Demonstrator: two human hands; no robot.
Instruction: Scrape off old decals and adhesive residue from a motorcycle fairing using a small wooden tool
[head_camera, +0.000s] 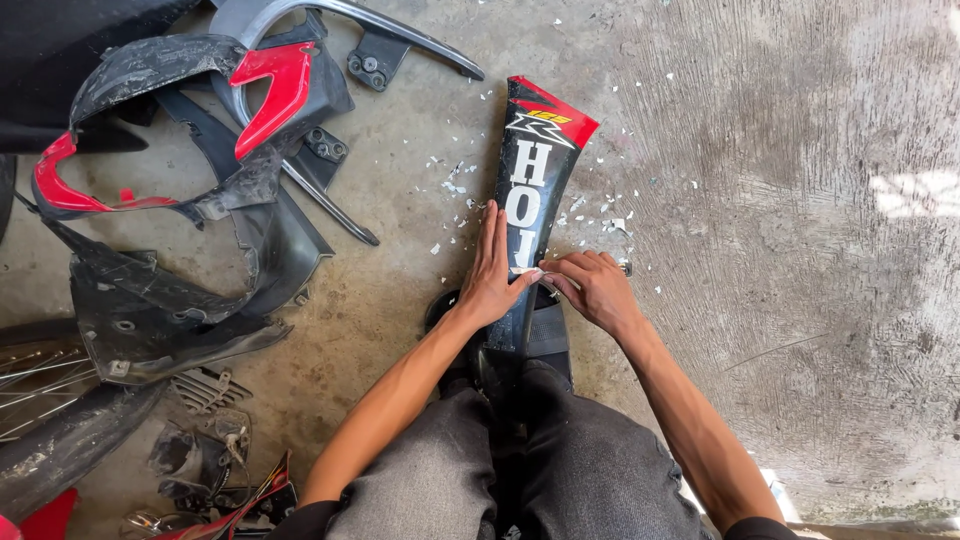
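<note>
1. I see my left hand (487, 275) lying flat and open, fingers stretched forward, pressed against the left edge of a long black body panel (530, 190) with a red tip and white sticker letters.
2. My right hand (595, 285) is curled narrow at the panel's right edge, fingertips pinched on the surface at the lower end of the lettering; whether it holds a small tool I cannot tell.
3. The panel lies on the concrete floor (800, 250), running away from my knees, its near end between my legs.
4. White flakes (455, 185) are scattered on the floor around the panel.
5. Well to the left sits a pile of black and red fairing pieces (190, 170).
</note>
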